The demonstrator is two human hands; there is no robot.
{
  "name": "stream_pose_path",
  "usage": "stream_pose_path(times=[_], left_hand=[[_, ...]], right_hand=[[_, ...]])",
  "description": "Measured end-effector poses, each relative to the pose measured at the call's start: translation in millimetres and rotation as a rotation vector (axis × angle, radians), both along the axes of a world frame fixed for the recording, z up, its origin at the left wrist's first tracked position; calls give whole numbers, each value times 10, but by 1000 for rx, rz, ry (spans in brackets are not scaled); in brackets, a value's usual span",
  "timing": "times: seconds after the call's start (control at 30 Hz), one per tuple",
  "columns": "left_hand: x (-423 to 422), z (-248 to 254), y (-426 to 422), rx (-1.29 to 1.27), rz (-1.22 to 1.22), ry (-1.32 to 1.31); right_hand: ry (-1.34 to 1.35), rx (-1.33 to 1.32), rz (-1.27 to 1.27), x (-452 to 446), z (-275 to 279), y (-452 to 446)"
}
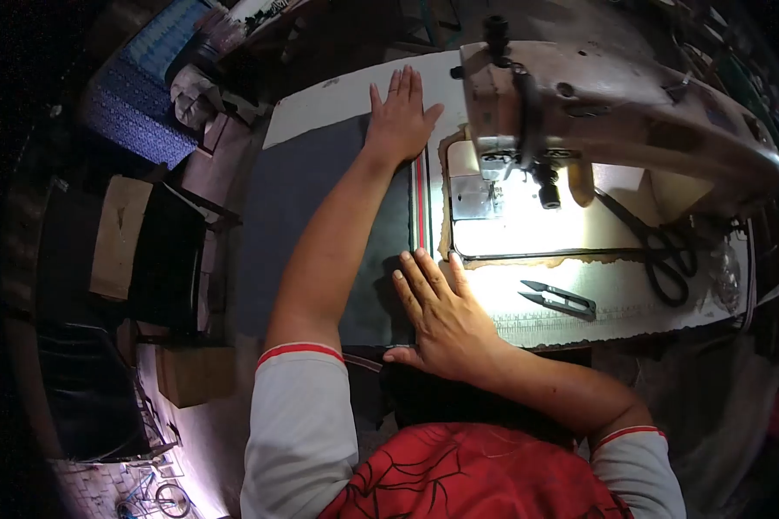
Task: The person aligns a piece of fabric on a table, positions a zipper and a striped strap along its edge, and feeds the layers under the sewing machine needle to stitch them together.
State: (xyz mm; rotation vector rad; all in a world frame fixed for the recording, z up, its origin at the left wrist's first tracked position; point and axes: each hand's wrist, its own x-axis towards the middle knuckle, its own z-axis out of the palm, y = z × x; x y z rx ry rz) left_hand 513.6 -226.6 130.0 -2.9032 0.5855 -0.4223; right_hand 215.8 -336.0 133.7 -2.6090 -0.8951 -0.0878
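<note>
Dark grey cloth (320,208) lies flat on the white table (307,108), left of the sewing machine (614,104). Along its right edge runs a striped band (421,203) in red, green, white and black. My left hand (400,121) rests spread at the far end of the band, palm down. Near the front table edge, my right hand (441,316) lies with fingers apart on the near end of the band. Neither hand grips anything; both press flat from above. The parts under my palms are hidden.
Black scissors (658,251) lie to the right of the machine's lit needle area. Small thread snips (558,299) rest nearer the front edge, beside printed ruler marks. A black chair (91,389) and a cardboard box (195,374) stand at the left.
</note>
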Motion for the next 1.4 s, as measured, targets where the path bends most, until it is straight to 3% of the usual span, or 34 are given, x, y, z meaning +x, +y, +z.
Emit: stream_pose_path(times=[0.07,0.2,0.27,0.37,0.43,0.5,0.57,0.6,0.77,0.97,1.1,1.17,1.23,1.4], left_hand=[[-319,160,-18,59,-41,-141],[-1323,308,193,-409,-259,135],[-1802,299,330,-413,-338,412],[-1851,141,309,-193,-288,474],[-1595,83,220,-200,-260,422],[-1127,36,193,-207,-247,363],[-603,-108,195,199,-125,353],[-337,-139,206,201,-132,353],[292,-118,200,-55,-150,466],[269,-161,157,-161,-157,309],[-319,207,4,7,-24,16],[-597,120,106,-296,-189,-212],[-1205,171,181,-505,-271,-92],[-2310,33,525,-302,-214,316]], right_hand=[[-34,16,-3,8,-17,-20],[-68,72,-13,-47,-49,-39],[-81,85,-24,-36,-1,-62],[150,-130,117,-34,94,-73],[-25,-33,29,-80,-29,-51],[-23,-26,45,-99,-32,-60],[21,-31,51,-107,8,-72],[21,-29,44,-94,2,-69],[25,-18,37,-139,1,-57],[11,-73,176,-475,-4,-151],[52,-3,235,-509,53,-276],[47,91,170,-406,100,-345],[21,115,176,-287,140,-396],[41,-5,240,-300,42,-376]])
